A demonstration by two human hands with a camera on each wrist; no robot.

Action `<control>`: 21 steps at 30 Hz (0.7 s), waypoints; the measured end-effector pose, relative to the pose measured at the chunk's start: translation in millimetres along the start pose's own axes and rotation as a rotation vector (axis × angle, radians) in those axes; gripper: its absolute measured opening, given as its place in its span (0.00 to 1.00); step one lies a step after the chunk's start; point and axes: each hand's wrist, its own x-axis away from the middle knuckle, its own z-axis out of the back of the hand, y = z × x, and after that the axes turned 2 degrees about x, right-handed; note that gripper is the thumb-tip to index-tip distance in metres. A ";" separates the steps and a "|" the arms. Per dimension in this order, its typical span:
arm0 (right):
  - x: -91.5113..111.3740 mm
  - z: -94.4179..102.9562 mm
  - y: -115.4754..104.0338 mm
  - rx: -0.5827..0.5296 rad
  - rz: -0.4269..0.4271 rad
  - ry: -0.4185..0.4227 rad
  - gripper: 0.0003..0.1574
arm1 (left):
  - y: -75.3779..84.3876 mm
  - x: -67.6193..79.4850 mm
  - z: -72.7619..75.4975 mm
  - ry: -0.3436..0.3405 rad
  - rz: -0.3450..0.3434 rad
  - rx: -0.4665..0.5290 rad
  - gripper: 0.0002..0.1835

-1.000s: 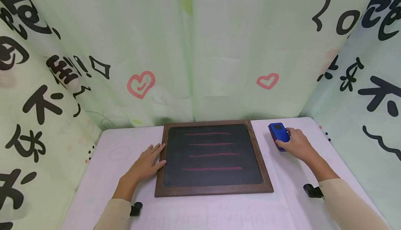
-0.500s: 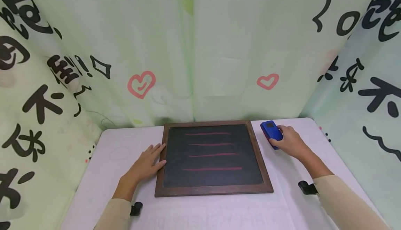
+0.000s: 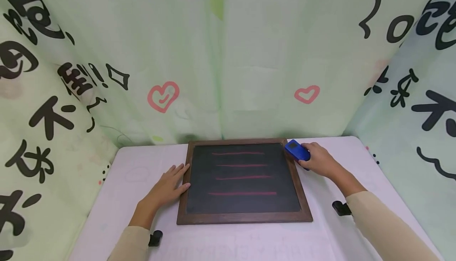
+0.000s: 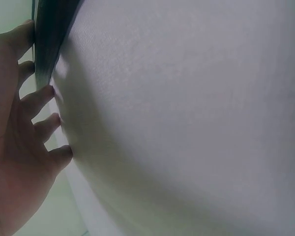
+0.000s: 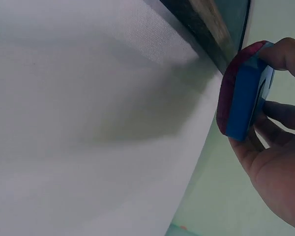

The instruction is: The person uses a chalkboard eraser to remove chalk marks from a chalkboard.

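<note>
- Blue eraser (image 3: 295,148) with a dark red pad (image 5: 226,98) is between the thumb and fingers of the right hand (image 3: 318,160), which curl round its sides.
- It is at the upper right corner of the blackboard (image 3: 244,205), and in the head view it overlaps the brown frame (image 3: 246,217); whether it touches there, I cannot tell.
- Of the two hands, the left hand (image 3: 165,186) has its fingers spread and nearly straight, and the fingertips rest on the left side of the frame.
- Four pinkish red lines (image 3: 242,193), almost horizontal, are one below another on the blackboard.
- The blackboard lies on a white surface (image 3: 249,241), close to its far edge.
- Behind hangs a pale green cloth (image 3: 249,71) with two red hearts (image 3: 163,110).
</note>
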 end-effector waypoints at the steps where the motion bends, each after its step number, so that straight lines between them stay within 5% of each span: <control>1: -1.7 0.0 -1.0 0.010 0.010 -0.005 0.46 | 0.1 -0.1 -0.4 0.000 0.000 -0.004 0.38; 21: -35.2 -7.2 -13.6 0.101 0.192 -0.104 0.36 | 0.8 -0.1 -1.3 -0.001 -0.001 -0.003 0.38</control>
